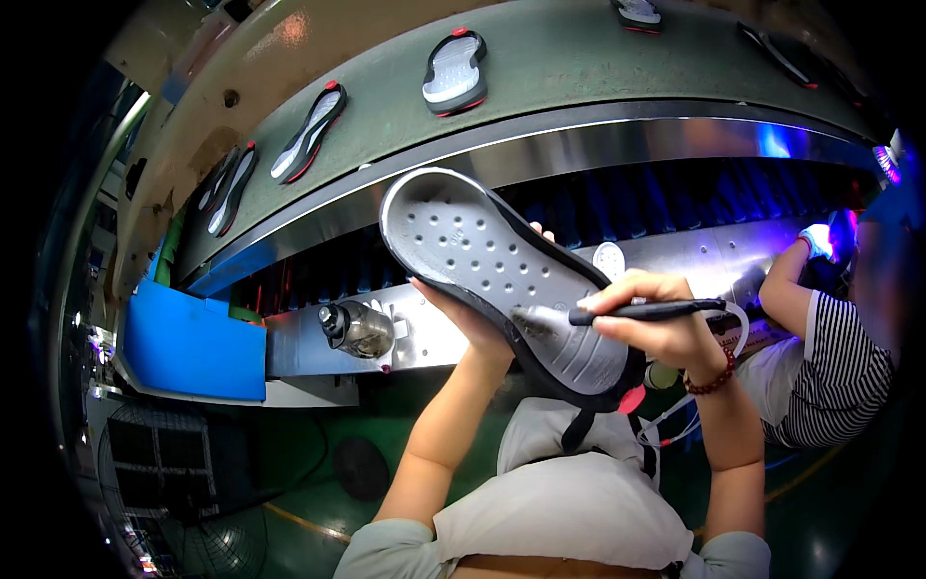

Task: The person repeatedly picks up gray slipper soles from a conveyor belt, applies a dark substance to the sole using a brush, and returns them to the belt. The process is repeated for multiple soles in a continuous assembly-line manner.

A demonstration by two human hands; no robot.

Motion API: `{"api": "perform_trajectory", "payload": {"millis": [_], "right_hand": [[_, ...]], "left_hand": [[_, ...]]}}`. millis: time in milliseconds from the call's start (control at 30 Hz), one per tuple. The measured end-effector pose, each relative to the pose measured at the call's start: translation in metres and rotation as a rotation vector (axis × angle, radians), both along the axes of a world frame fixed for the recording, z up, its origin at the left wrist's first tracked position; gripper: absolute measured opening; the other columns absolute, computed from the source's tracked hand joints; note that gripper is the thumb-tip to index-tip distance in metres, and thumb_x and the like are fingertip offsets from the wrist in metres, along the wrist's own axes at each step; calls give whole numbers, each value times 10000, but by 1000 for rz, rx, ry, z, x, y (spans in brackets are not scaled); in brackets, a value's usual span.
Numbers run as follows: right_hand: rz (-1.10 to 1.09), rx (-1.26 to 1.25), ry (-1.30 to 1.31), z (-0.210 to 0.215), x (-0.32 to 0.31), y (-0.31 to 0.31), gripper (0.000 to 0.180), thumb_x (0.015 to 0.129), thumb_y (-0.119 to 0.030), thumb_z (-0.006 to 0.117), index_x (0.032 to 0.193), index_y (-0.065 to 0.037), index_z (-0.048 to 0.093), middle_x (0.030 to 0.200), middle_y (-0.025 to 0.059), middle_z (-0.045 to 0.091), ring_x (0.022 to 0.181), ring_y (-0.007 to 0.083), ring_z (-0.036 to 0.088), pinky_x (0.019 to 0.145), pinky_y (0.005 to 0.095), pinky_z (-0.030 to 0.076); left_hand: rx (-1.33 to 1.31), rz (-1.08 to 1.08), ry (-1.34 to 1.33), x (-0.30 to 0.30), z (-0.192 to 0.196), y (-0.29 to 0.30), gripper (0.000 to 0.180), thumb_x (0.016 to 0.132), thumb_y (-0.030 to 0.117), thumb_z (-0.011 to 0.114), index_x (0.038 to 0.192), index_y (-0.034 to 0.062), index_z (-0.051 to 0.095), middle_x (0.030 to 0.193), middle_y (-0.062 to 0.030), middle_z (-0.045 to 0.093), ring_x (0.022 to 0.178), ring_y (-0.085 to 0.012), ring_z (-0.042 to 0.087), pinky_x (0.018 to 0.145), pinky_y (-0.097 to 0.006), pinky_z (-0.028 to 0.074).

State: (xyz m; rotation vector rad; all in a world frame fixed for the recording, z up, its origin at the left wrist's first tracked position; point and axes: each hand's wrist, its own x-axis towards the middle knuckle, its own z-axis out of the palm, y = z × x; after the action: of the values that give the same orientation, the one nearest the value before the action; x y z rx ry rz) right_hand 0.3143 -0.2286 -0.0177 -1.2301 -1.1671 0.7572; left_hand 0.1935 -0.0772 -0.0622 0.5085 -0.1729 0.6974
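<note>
A grey shoe sole [473,236] with a black rim and rows of small dimples is held up in front of me, tilted, its red-tipped end toward my lap. My left hand [465,314] grips it from beneath, fingertips showing past the far rim. In my right hand [661,323] is a brush with a black handle [661,309], pinched between thumb and fingers. Its pale bristles [545,320] touch the sole's inner face near the middle, where a dark smudge shows.
Several similar soles, one being a sole [455,72], lie along the green conveyor belt [391,111] ahead. On the metal ledge below stand a dark bottle [357,328] and a small white oval piece [609,259]. A co-worker's striped sleeve [849,362] is at right, a fan [183,492] lower left.
</note>
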Motion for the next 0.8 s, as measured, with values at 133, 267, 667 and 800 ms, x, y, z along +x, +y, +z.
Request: {"api": "perform_trajectory", "payload": {"millis": [133, 267, 667, 800], "right_hand": [[146, 70, -156, -2, -6, -6, 139, 702, -23, 673, 838, 4, 655, 803, 90, 650, 721, 126, 605, 650, 226, 463], [106, -87, 241, -1, 1, -16, 149, 715, 3, 655, 864, 11, 651, 818, 80, 651, 701, 88, 586, 620, 206, 456], [56, -95, 230, -28, 7, -27, 164, 703, 11, 658, 867, 6, 650, 867, 119, 647, 807, 136, 596, 740, 240, 463], [218, -16, 237, -32, 11, -36, 177, 666, 23, 672, 842, 0, 665, 837, 114, 645, 774, 164, 576, 753, 268, 436]], "left_hand": [[97, 102, 20, 0, -3, 10, 969, 690, 793, 292, 1284, 27, 321, 1231, -229, 416, 1128, -352, 416, 976, -467, 313], [33, 196, 86, 0, 8, 11, 942, 704, 780, 292, 1285, 38, 322, 1203, -224, 445, 1093, -362, 452, 953, -460, 343], [-2, 469, 359, -3, 24, 19, 773, 782, 706, 293, 1280, 119, 365, 1250, -53, 426, 1101, -210, 425, 969, -338, 330], [73, 481, 382, 0, 29, 18, 781, 776, 716, 281, 1282, 127, 363, 1254, -41, 422, 1109, -203, 413, 979, -334, 315]]}}
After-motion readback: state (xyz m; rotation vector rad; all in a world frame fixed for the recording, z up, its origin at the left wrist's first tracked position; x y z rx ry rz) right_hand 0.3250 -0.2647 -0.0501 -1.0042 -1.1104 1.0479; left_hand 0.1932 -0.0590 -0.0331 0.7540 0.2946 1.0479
